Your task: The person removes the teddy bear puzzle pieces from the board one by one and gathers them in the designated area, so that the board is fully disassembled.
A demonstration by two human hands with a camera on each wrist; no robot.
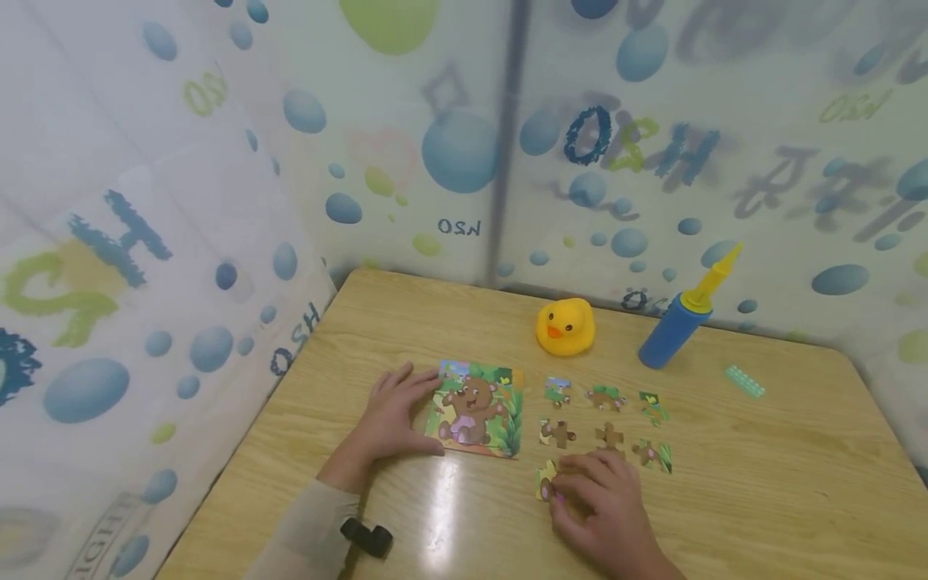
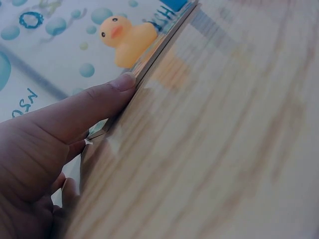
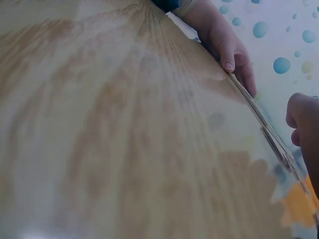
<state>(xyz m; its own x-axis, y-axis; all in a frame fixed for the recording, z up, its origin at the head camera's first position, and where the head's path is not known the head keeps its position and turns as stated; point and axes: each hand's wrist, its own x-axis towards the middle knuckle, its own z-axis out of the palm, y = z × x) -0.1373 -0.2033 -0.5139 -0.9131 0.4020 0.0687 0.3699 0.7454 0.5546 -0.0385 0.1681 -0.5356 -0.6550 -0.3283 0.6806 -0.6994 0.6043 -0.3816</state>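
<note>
A square bear puzzle board [image 1: 478, 409] lies on the table, left of the loose pieces. My left hand [image 1: 399, 411] rests against its left side, fingers spread at the upper left and the straight thumb along the near edge; the left wrist view shows the thumb [image 2: 99, 107] against the board's thin edge. My right hand [image 1: 602, 507] is bent over the nearest row of puzzle pieces, thumb and fingertips at a yellow-and-brown puzzle piece [image 1: 545, 481]. That hand partly hides the piece and covers whatever lies under the palm. Farther off, more pieces [image 1: 557, 433] lie in spaced rows.
Behind the pieces sits a yellow rubber duck [image 1: 565, 328]. A blue pump [image 1: 674, 330] with a yellow nozzle stands to its right, near the back wall. A pale green studded brick [image 1: 744, 381] lies at the right of the wooden table [image 1: 783, 483]. Patterned sheets enclose the back and left.
</note>
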